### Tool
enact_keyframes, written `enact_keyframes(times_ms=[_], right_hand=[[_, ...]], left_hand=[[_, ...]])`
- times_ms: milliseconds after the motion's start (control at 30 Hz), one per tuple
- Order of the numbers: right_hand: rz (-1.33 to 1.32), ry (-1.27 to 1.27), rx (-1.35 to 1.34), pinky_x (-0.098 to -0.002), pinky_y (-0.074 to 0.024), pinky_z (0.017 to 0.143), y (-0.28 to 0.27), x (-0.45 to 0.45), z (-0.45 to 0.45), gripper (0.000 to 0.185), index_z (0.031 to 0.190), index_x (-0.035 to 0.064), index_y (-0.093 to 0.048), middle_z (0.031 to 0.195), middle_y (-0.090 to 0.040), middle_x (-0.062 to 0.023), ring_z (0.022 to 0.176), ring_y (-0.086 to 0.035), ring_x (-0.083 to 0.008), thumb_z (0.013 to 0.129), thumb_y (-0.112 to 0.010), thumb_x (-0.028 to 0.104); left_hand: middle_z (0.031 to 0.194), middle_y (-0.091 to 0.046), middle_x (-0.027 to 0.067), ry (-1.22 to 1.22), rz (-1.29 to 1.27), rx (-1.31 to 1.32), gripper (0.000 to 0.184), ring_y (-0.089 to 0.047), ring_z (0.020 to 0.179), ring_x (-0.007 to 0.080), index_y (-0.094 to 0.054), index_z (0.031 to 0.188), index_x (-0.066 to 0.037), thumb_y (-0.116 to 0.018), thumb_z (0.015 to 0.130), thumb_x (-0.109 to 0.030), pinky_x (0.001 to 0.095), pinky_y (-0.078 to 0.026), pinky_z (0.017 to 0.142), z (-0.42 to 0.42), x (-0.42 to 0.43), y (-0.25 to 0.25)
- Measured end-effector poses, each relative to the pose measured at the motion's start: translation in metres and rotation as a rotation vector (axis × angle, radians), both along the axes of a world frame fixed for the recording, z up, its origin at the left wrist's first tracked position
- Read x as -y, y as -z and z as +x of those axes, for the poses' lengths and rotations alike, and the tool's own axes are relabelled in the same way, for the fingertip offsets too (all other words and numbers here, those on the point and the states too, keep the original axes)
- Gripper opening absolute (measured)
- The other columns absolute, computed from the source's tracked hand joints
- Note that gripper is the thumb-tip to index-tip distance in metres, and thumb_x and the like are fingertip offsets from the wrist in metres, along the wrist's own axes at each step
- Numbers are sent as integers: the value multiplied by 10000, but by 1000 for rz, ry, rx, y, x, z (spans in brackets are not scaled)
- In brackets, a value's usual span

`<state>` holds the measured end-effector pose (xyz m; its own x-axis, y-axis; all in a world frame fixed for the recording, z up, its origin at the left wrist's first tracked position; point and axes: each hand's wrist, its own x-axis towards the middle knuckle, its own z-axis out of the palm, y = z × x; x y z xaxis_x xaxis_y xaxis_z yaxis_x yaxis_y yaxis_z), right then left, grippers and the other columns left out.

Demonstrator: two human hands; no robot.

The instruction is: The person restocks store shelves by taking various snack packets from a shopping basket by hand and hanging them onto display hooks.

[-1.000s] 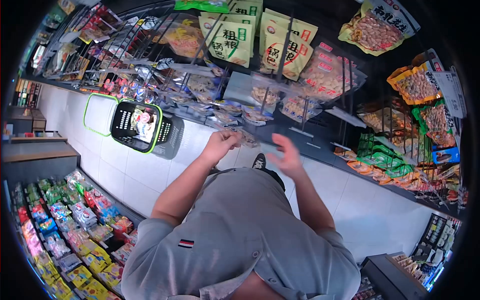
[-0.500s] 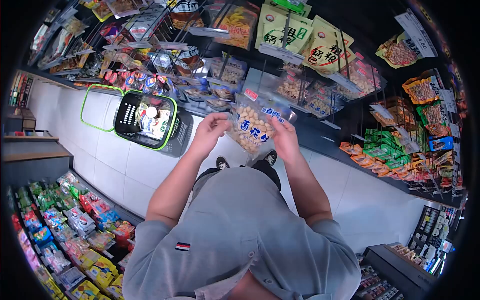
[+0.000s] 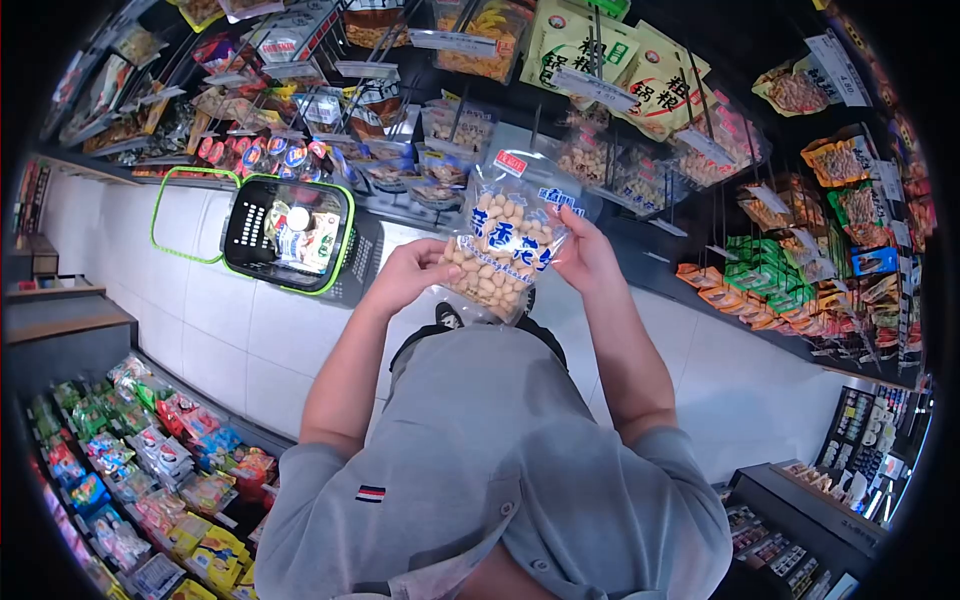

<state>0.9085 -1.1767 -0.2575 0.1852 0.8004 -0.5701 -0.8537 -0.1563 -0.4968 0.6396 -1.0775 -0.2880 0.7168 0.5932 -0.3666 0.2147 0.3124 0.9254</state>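
Cool light, bright on floor tiles (image 3: 275, 335); glare on peanut bag (image 3: 497, 245); fisheye curvature strong, corners black, snack packets (image 3: 62, 505) at left edge blurred.

We identify a dark hanging rack (image 3: 640, 262) along the upper side of the view. On it, we locate pale green pouches with black characters (image 3: 580, 48), beside a clear pouch of orange-yellow snacks (image 3: 478, 42). Toward the right end, we note an orange-edged nut pouch (image 3: 838, 160), bright green packets (image 3: 768, 272) and a small blue packet (image 3: 874, 261). Below the rack, we record a pale tiled floor (image 3: 660, 345). At lower left, we find yellow packets (image 3: 222, 553) near red-and-white packets (image 3: 185, 412), all within a low display of multicoloured packets (image 3: 120, 460).
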Motion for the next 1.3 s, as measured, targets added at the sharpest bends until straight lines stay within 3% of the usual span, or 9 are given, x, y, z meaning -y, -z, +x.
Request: enact_keyframes(times_ms=[200,433,633,733,800,933,967,1100,1300], right_hand=[[56,33,-53,-431,-481,906,6,-5,-2,278,1129,-7,-552,1108,-611,-134,1036,-591,-261,934,-553,191],[137,26,-44,-421,-493,894,29,-9,3,264,1121,10,-538,1086,-619,-128,1023,-600,-255,924,-574,181],[92,75,-24,-416,-513,853,23,-12,-11,226,1078,20,-563,1055,-629,-121,973,-615,-238,921,-581,183],[181,-82,221,-361,-515,818,26,-15,-30,200,1021,9,-609,991,-651,-87,910,-621,-182,918,-592,180],[124,-452,773,-299,-501,793,31,-12,-50,192,992,4,-641,935,-667,-56,857,-614,-127,917,-601,175],[131,-392,657,-256,-486,760,34,-11,-64,200,1014,2,-647,916,-668,-32,818,-595,-84,917,-605,172],[126,-368,594,-256,-485,751,38,-8,-63,200,1007,0,-649,915,-665,-29,814,-591,-81,920,-602,174],[90,-325,541,-257,-479,732,41,5,-59,201,991,-8,-655,893,-658,-18,802,-578,-74,918,-605,173],[27,-332,666,-245,-464,712,57,36,-38,203,998,-13,-662,869,-658,-22,793,-570,-72,898,-626,160]], left_hand=[[923,-661,17,-83,-168,76,318,-568,765,77,-640,1104,-18,-625,899,-260,236,-451,691,-11,3,12],[895,-659,-17,-137,-204,45,352,-566,741,44,-647,1084,-51,-555,933,-356,207,-428,602,-13,7,12],[1001,-650,34,-164,-245,31,356,-593,894,98,-602,1151,-27,-580,925,-301,265,-472,780,-17,10,35],[1104,-615,84,-257,42,35,372,-563,1055,160,-552,1190,-4,-639,887,-201,310,-438,929,-13,10,43],[1218,-551,160,-358,102,74,495,-537,1123,236,-496,1218,40,-712,827,-174,334,-403,988,-14,5,41],[1074,-615,113,-482,-51,92,358,-573,1021,177,-548,1104,14,-713,824,-136,289,-439,915,-18,-6,42],[931,-626,52,-477,-24,72,227,-569,871,109,-583,985,-21,-708,830,-130,247,-451,808,-19,-7,43],[835,-603,6,-357,-32,28,154,-512,730,63,-592,878,-41,-714,824,-117,219,-427,699,-19,-7,43],[826,-616,9,-309,-48,155,205,-558,757,79,-606,958,-25,-726,804,-86,227,-450,728,19,1,32]])
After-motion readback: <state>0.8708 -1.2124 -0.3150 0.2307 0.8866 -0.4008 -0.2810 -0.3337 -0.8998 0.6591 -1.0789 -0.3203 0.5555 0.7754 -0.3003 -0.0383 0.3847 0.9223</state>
